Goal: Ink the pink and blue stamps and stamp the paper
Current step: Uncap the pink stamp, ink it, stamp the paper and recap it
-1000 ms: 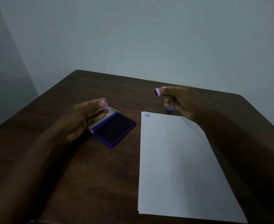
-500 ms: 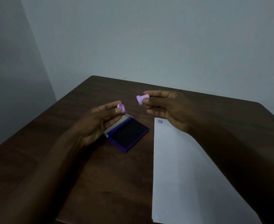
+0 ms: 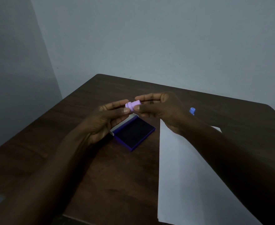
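Observation:
Both hands meet above the table around the small pink stamp [image 3: 133, 105]. My right hand [image 3: 162, 109] pinches its body between thumb and fingers. My left hand [image 3: 108, 118] holds the pink cap pressed onto the stamp's left end. Below them the purple ink pad [image 3: 134, 133] lies open, its dark pad facing up. The white paper [image 3: 187, 176] lies to its right, partly hidden by my right forearm. The blue stamp [image 3: 192, 110] stands upright beyond the paper's far edge.
The dark wooden table [image 3: 78, 159] sits in a corner of pale walls [image 3: 149, 38]. Its left edge and near edge are in view, with floor showing at the bottom left.
The hands came together: the left hand's pink cap now sits against the stamp held in the right hand. The view shifted left, and the blue stamp came out from behind my right hand.

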Demonstrator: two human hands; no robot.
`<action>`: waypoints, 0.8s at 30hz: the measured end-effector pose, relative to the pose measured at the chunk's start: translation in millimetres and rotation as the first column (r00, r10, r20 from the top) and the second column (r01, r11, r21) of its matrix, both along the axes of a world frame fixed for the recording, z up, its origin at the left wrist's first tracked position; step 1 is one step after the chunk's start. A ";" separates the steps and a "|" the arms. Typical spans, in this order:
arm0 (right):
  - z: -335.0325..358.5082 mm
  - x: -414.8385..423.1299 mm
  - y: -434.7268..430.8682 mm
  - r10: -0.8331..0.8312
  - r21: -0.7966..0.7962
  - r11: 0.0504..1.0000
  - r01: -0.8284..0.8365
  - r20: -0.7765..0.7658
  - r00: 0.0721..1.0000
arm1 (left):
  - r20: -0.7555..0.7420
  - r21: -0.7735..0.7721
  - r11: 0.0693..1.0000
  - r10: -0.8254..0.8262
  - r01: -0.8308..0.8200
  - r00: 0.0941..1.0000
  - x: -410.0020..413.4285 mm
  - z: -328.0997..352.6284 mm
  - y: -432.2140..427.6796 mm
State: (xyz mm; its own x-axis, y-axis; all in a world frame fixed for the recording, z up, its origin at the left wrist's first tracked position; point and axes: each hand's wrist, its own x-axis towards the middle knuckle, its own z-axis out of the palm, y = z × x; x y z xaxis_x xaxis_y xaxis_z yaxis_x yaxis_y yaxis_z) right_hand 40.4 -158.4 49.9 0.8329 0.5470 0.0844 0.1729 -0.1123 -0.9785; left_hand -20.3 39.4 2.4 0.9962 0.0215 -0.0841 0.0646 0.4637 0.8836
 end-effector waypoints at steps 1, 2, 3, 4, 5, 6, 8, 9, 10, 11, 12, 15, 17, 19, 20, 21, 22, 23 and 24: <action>0.1 -0.1 0.0 0.004 0.000 1.000 -0.004 0.001 1.000 | -0.002 0.000 1.000 0.001 -0.001 1.000 -0.2 0.4 -0.4; 0.3 -0.4 0.0 0.009 -0.001 1.000 -0.009 0.003 1.000 | -0.004 0.001 1.000 0.004 -0.004 1.000 -0.5 0.7 -0.6; 0.4 -0.6 0.1 0.013 -0.003 1.000 -0.013 0.009 1.000 | -0.006 0.005 1.000 0.008 -0.008 1.000 -0.7 0.9 -0.7; 0.3 -0.8 -0.1 0.015 -0.007 1.000 -0.015 0.015 1.000 | -0.008 0.010 1.000 0.010 -0.010 1.000 -1.1 1.1 -0.7; 0.0 -0.9 -0.1 0.015 -0.011 1.000 -0.015 0.021 1.000 | -0.010 0.014 1.000 0.010 -0.010 1.000 -1.2 1.0 -0.6; -0.2 -1.1 -0.2 0.013 -0.015 1.000 -0.012 0.026 1.000 | -0.012 0.019 1.000 0.009 -0.009 1.000 -1.4 1.1 -0.6; -1.1 -0.8 0.2 0.008 -0.026 1.000 -0.007 0.034 0.999 | -0.010 0.035 0.999 0.012 -0.012 1.000 -1.6 0.9 -1.1; -1.6 -0.8 0.5 0.007 -0.034 0.999 -0.005 0.038 0.999 | -0.007 0.046 0.999 0.015 -0.015 1.000 -1.3 0.5 -1.4; -1.7 -1.2 0.9 0.005 -0.044 0.999 -0.003 0.041 0.999 | -0.005 0.055 0.998 0.019 -0.018 1.000 -1.0 -0.1 -1.4; -1.8 -1.4 1.3 0.003 -0.054 0.999 -0.001 0.046 0.999 | -0.003 0.062 0.998 0.022 -0.022 1.000 -0.7 -0.4 -1.1; -1.5 -1.7 1.1 0.000 -0.065 0.998 0.003 0.052 0.999 | 0.001 0.069 0.997 0.025 -0.025 1.000 -0.4 -0.4 -1.2; 0.1 -3.1 -0.4 0.005 -0.092 0.996 0.001 0.072 0.997 | 0.017 0.094 0.995 0.026 -0.028 1.000 0.9 -0.9 -1.5; 3.0 -3.2 -3.3 0.011 -0.109 0.994 -0.002 0.084 0.996 | 0.023 0.106 0.994 0.009 -0.012 1.000 1.0 -1.1 -2.5; 9.0 -1.5 -9.4 0.001 -0.126 0.992 0.014 0.113 0.994 | 0.033 0.148 0.989 -0.013 0.008 0.999 1.5 -1.2 -4.0; 13.4 0.4 -14.0 -0.022 -0.138 0.990 0.042 0.143 0.989 | 0.035 0.171 0.985 -0.017 0.011 0.999 2.0 -1.3 -4.3; 17.9 3.8 -19.2 -0.054 -0.146 0.986 0.082 0.183 0.982 | 0.029 0.186 0.983 -0.011 0.005 1.000 2.6 -1.3 -3.8; 22.8 8.3 -25.7 -0.092 -0.149 0.981 0.127 0.227 0.970 | 0.019 0.198 0.980 0.001 -0.005 1.000 3.2 -1.4 -3.4; 27.1 14.3 -32.8 -0.127 -0.155 0.972 0.174 0.272 0.954 | 0.011 0.211 0.977 0.015 -0.017 1.000 3.9 -1.6 -2.5; 31.1 21.6 -39.7 -0.161 -0.174 0.959 0.224 0.317 0.935 | 0.008 0.226 0.974 0.029 -0.030 1.000 4.5 -1.9 -1.3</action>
State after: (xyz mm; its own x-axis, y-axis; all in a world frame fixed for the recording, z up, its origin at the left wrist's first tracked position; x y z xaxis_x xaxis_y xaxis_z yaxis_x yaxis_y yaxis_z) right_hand 62.0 -198.1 81.0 0.8778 0.4101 0.2474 0.4063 -0.3640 -0.8381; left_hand -15.8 38.1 0.5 0.9952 0.0684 -0.0695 0.0500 0.2537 0.9660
